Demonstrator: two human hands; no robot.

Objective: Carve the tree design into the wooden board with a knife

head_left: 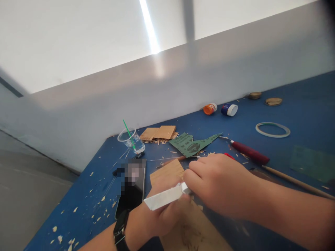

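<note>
My left hand [163,212], with a black watch [120,226] on its wrist, is low in the middle with its fingers curled. What it grips is hidden behind the thumb and my other hand. Closed and pinching, my right hand [217,181] meets it from the right. A flat white strip [163,198], like paper or tape, sticks out leftward from the right hand's fingertips, across the left hand. Its white end is folded or bunched at the fingers. Below both hands lies a wooden board [193,230], and a light wooden piece [169,170] shows just beyond the left hand.
On the blue table [78,195] are a phone [133,195], a plastic cup [134,141] with a straw, wood blocks [166,132], green sandpaper [191,144], a red-handled tool [250,152], a wooden rod [295,180], two small jars [230,109], a ring [273,134] and scattered shavings.
</note>
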